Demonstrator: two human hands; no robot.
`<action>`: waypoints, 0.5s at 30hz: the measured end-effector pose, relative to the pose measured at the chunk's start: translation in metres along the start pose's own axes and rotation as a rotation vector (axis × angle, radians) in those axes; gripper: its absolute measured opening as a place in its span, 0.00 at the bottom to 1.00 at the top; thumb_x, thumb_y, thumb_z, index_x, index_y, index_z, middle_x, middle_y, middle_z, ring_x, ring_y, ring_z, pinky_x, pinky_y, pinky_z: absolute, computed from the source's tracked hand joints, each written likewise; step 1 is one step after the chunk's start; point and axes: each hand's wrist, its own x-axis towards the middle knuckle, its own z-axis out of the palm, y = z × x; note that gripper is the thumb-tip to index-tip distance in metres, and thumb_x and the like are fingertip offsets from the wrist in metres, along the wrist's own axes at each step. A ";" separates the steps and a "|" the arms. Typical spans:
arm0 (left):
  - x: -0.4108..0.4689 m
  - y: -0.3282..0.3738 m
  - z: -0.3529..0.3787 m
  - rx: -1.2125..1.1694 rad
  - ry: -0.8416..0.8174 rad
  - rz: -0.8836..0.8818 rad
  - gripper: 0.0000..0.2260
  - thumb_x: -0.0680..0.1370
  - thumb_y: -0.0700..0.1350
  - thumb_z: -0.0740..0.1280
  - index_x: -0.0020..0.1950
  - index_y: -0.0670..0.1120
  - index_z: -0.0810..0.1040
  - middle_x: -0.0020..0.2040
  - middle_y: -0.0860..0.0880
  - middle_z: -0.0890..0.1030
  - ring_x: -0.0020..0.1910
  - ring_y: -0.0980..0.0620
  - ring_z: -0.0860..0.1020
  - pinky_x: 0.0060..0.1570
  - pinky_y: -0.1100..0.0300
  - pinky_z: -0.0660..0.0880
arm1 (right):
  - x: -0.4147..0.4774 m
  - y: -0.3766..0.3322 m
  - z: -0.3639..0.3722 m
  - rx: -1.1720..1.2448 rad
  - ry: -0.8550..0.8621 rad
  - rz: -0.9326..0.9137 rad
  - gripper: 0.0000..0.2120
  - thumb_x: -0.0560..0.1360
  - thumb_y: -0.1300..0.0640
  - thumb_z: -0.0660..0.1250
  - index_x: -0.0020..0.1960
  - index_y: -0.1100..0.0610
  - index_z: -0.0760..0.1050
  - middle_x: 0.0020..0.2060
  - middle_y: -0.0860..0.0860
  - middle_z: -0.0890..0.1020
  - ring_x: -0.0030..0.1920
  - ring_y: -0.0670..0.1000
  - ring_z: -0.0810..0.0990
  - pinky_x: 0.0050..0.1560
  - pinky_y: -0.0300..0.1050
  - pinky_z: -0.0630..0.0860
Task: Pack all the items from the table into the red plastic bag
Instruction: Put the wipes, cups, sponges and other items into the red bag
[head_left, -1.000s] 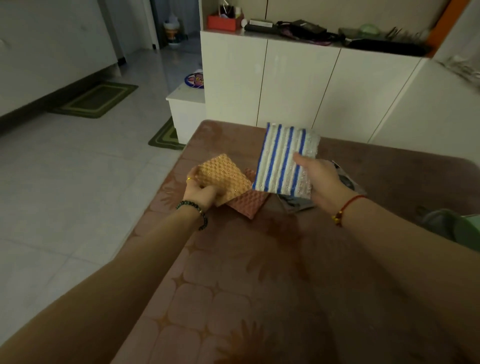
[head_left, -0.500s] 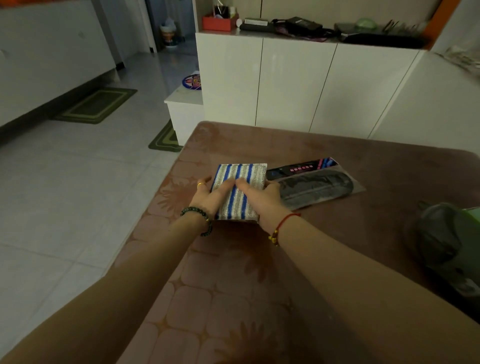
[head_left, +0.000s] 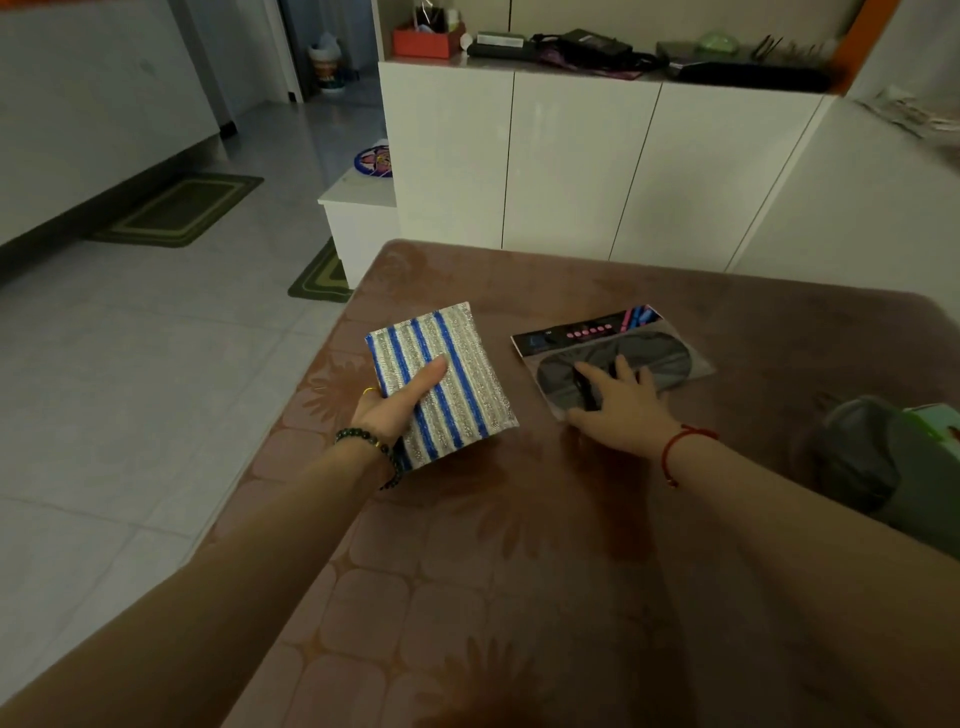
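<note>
My left hand (head_left: 397, 402) holds a stack of scrub pads (head_left: 457, 374) just above the brown table (head_left: 519, 519), thumb lying across the top one, which is silver with blue stripes. The pads under it are hidden. My right hand (head_left: 618, 405) rests with spread fingers on a flat clear packet holding a dark eye mask (head_left: 654, 358) with a black and pink header card. No red plastic bag is visible in this view.
A grey and green bundle (head_left: 893, 457) lies at the table's right edge. White cabinets (head_left: 571, 166) with clutter on top stand behind the table. A low white step (head_left: 358, 213) and tiled floor with green mats (head_left: 182, 208) lie to the left.
The striped pad came down onto the other pads on the table; now my left hand alone holds the stack, shifted left, and my right hand has moved right onto the eye mask packet.
</note>
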 end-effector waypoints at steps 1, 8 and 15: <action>-0.006 0.002 0.003 -0.011 -0.002 -0.001 0.54 0.42 0.63 0.79 0.65 0.45 0.71 0.59 0.44 0.80 0.54 0.43 0.80 0.59 0.43 0.74 | 0.000 0.001 -0.002 -0.057 -0.034 -0.021 0.35 0.74 0.39 0.61 0.75 0.42 0.47 0.77 0.55 0.44 0.75 0.65 0.42 0.72 0.65 0.49; -0.026 -0.001 0.016 -0.054 -0.053 -0.068 0.32 0.66 0.52 0.74 0.66 0.42 0.70 0.61 0.43 0.78 0.58 0.42 0.78 0.60 0.46 0.74 | 0.002 0.007 -0.014 -0.502 0.158 -0.164 0.20 0.78 0.64 0.55 0.69 0.57 0.60 0.62 0.60 0.73 0.58 0.61 0.75 0.53 0.53 0.74; -0.041 -0.014 0.008 -0.059 -0.099 -0.103 0.38 0.59 0.56 0.77 0.65 0.45 0.71 0.59 0.43 0.80 0.56 0.42 0.79 0.60 0.44 0.74 | -0.014 -0.003 -0.023 -0.532 0.167 -0.323 0.13 0.75 0.51 0.60 0.55 0.57 0.72 0.48 0.56 0.80 0.47 0.56 0.79 0.43 0.47 0.76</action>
